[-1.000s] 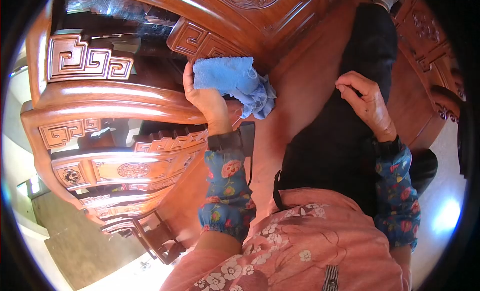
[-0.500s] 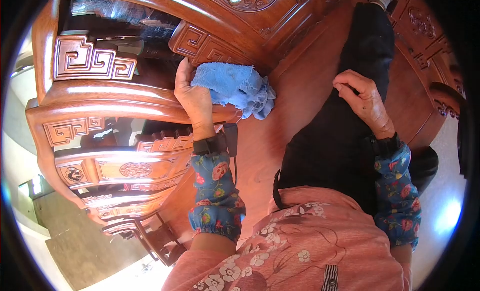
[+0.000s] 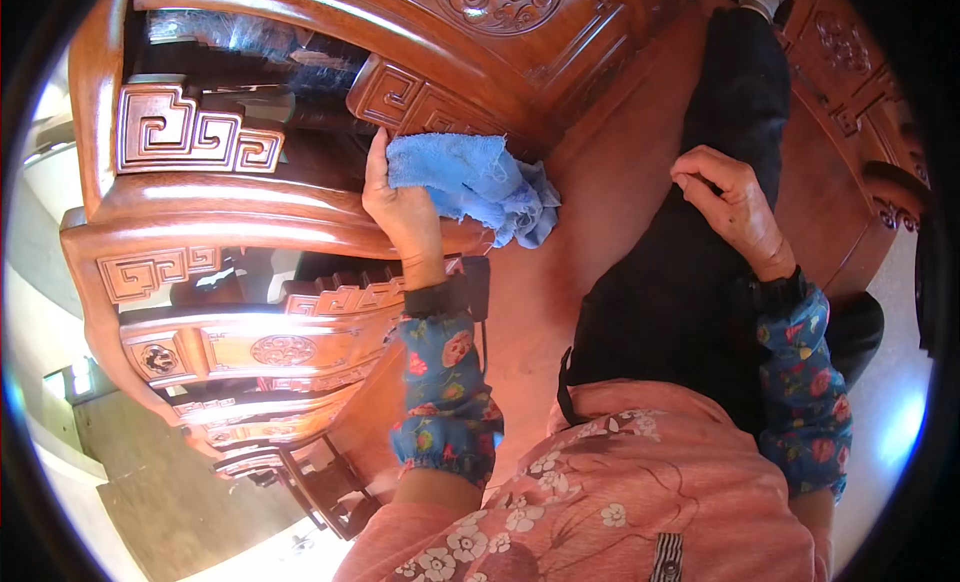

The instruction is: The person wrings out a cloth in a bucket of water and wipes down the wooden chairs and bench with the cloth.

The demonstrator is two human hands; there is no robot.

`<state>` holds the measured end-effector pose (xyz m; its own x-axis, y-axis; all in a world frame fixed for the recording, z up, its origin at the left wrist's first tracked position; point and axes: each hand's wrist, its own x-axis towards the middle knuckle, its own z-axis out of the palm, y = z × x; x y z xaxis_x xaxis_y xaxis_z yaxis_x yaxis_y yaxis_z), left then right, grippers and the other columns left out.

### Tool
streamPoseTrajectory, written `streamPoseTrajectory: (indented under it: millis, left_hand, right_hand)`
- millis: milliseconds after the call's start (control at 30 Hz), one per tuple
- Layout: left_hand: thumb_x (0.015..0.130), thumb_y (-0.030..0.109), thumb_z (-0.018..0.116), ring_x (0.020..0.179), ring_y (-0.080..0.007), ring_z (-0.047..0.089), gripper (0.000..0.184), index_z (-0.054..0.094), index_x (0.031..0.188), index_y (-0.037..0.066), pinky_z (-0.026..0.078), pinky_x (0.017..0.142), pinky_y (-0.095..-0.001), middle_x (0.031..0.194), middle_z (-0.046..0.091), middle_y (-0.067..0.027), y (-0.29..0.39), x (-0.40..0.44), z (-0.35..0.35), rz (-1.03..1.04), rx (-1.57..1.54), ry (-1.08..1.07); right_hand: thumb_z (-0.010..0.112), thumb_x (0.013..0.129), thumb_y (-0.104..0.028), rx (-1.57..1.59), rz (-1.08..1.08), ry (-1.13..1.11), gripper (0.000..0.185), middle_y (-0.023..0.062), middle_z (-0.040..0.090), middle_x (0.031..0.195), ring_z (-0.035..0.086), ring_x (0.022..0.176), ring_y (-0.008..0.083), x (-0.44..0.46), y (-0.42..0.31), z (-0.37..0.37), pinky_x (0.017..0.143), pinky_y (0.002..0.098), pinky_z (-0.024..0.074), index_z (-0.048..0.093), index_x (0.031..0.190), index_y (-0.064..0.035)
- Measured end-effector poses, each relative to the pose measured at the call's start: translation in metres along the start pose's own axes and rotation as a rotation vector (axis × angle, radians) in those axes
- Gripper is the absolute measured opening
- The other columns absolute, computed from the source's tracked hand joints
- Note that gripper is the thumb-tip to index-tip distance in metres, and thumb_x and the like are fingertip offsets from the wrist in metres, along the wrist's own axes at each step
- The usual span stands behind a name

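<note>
My left hand (image 3: pixel 403 214) is closed on a frayed blue cloth (image 3: pixel 455 172), with the thumb pointing up along its left edge. The cloth lies against the carved wooden back (image 3: pixel 400 92) of a bench, just under a raised fret-pattern block, and its loose end droops toward the seat. Most fingers of that hand are hidden behind the cloth. Over my dark-trousered thigh (image 3: pixel 650 272) rests my right hand (image 3: pixel 735 197), its fingers curled in toward the thumb, with nothing visible in them.
The reddish wooden seat (image 3: pixel 525 332) runs beneath me. Along the left, the carved backrest (image 3: pixel 250 207) curves away, with openings between its rails. A small wooden stand or chair (image 3: pixel 325 482) is at lower left. A carved armrest (image 3: pixel 890 187) stands at right.
The view has shifted slightly, so most things sit a little further right and lower. The cloth's folds have changed shape under my left hand. My right hand keeps its curled pose.
</note>
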<state>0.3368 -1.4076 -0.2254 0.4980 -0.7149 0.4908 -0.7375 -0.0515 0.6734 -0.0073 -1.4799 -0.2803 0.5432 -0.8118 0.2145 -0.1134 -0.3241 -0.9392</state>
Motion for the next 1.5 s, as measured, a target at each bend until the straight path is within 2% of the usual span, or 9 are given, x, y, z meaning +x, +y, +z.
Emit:
streamPoseTrajectory:
  millis: [100, 233, 267, 400, 500, 767, 1167, 1300, 1500]
  left_hand:
    - [0.088, -0.003, 0.058, 0.100, -0.0180, 0.060, 0.043, 0.053, 0.130, -0.001, 0.047, 0.091, -0.0306, 0.115, 0.065, -0.0116, -0.007, -0.012, 0.025, 0.029, -0.118, 0.181]
    - [0.083, -0.014, 0.049, 0.113, -0.0211, 0.053, 0.059, 0.042, 0.140, 0.002, 0.041, 0.099, -0.0318, 0.130, 0.054, -0.0140, -0.019, -0.026, 0.038, 0.074, -0.227, 0.157]
    - [0.080, -0.019, 0.045, 0.117, -0.0227, 0.050, 0.070, 0.034, 0.145, 0.003, 0.038, 0.102, -0.0332, 0.136, 0.048, -0.0148, -0.017, -0.032, 0.040, 0.119, -0.077, 0.122]
    - [0.081, -0.016, 0.050, 0.118, -0.0237, 0.050, 0.076, 0.023, 0.149, 0.004, 0.038, 0.102, -0.0334, 0.134, 0.049, -0.0152, -0.023, -0.047, 0.041, -0.065, -0.345, 0.062]
    - [0.083, -0.013, 0.052, 0.118, -0.0228, 0.050, 0.075, 0.022, 0.149, 0.004, 0.039, 0.102, -0.0331, 0.132, 0.050, -0.0153, -0.018, -0.047, 0.037, 0.070, -0.252, 0.039]
    - [0.087, -0.008, 0.054, 0.116, -0.0206, 0.053, 0.056, 0.042, 0.141, 0.003, 0.042, 0.100, -0.0327, 0.134, 0.053, -0.0133, -0.026, -0.035, 0.030, -0.045, -0.416, 0.073]
    - [0.091, -0.003, 0.054, 0.103, -0.0211, 0.060, 0.044, 0.045, 0.134, -0.001, 0.050, 0.091, -0.0342, 0.119, 0.061, -0.0111, 0.001, -0.030, 0.046, -0.448, -0.831, 0.255]
    - [0.087, -0.006, 0.060, 0.103, -0.0188, 0.059, 0.044, 0.052, 0.130, 0.002, 0.051, 0.089, -0.0327, 0.120, 0.060, -0.0094, -0.010, -0.029, 0.041, -0.386, -0.680, 0.270]
    - [0.088, -0.005, 0.056, 0.100, -0.0187, 0.060, 0.040, 0.053, 0.127, -0.005, 0.049, 0.089, -0.0309, 0.114, 0.063, -0.0122, -0.010, -0.030, 0.035, -0.254, -0.299, 0.192]
  right_hand:
    - [0.058, 0.089, -0.002, 0.006, -0.005, 0.004, 0.005, 0.0060, 0.057, 0.081, 0.052, 0.070, 0.0125, -0.001, 0.001, 0.001, 0.061, 0.0259, 0.0415, 0.060, 0.091, 0.0023]
    - [0.059, 0.089, -0.002, 0.009, 0.013, 0.011, 0.005, 0.0065, 0.056, 0.080, 0.052, 0.070, 0.0129, -0.001, 0.001, -0.002, 0.061, 0.0263, 0.0415, 0.060, 0.091, 0.0024]
    - [0.059, 0.089, -0.002, 0.010, 0.005, 0.012, 0.005, 0.0066, 0.056, 0.080, 0.052, 0.070, 0.0126, 0.000, 0.001, -0.002, 0.061, 0.0263, 0.0413, 0.060, 0.091, 0.0024]
    - [0.059, 0.089, -0.002, -0.019, -0.021, 0.009, 0.004, 0.0064, 0.055, 0.079, 0.051, 0.070, 0.0121, -0.006, 0.001, -0.002, 0.061, 0.0261, 0.0409, 0.060, 0.091, 0.0023]
    - [0.059, 0.089, -0.002, -0.004, -0.006, 0.030, 0.004, 0.0067, 0.056, 0.080, 0.052, 0.070, 0.0131, 0.000, 0.002, -0.004, 0.061, 0.0265, 0.0412, 0.060, 0.091, 0.0023]
    - [0.058, 0.089, -0.002, 0.022, -0.025, 0.023, 0.005, 0.0065, 0.056, 0.080, 0.052, 0.070, 0.0132, -0.004, 0.003, -0.002, 0.062, 0.0260, 0.0416, 0.061, 0.092, 0.0022]
    - [0.059, 0.089, -0.001, 0.005, 0.004, 0.010, 0.005, 0.0062, 0.057, 0.081, 0.054, 0.072, 0.0140, -0.001, 0.000, 0.000, 0.063, 0.0266, 0.0426, 0.061, 0.092, 0.0015]
    - [0.059, 0.089, -0.001, 0.002, -0.027, 0.014, 0.005, 0.0065, 0.058, 0.081, 0.054, 0.072, 0.0147, 0.000, 0.001, 0.000, 0.063, 0.0267, 0.0429, 0.061, 0.092, 0.0017]
    - [0.059, 0.089, -0.001, 0.006, -0.003, 0.013, 0.004, 0.0073, 0.058, 0.082, 0.055, 0.073, 0.0151, -0.002, 0.000, -0.001, 0.064, 0.0269, 0.0436, 0.060, 0.091, 0.0021]
